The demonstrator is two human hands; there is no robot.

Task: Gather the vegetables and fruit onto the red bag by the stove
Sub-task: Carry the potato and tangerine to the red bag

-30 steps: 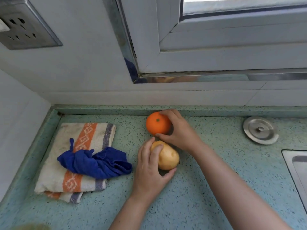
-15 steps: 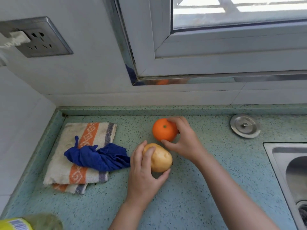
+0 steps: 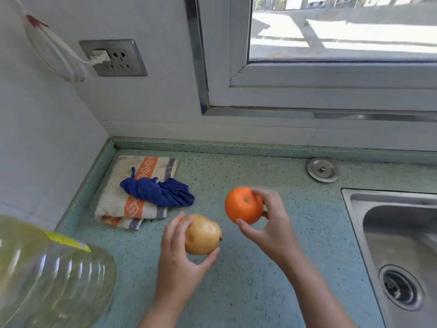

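Together over the green counter, the left hand grasps a potato, its long axis running left to right, narrow end toward the sink; the right hand clasps an orange, stem dimple facing the camera, near a folded towel.

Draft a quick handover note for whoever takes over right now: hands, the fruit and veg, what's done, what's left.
Left grip holds the tan oval potato low by the speckled green countertop.
Right grip holds the round orange fruit, raised off it.
Done: both pieces in hand.
Left: carry both to the red bag by the stove; neither shows in this view.
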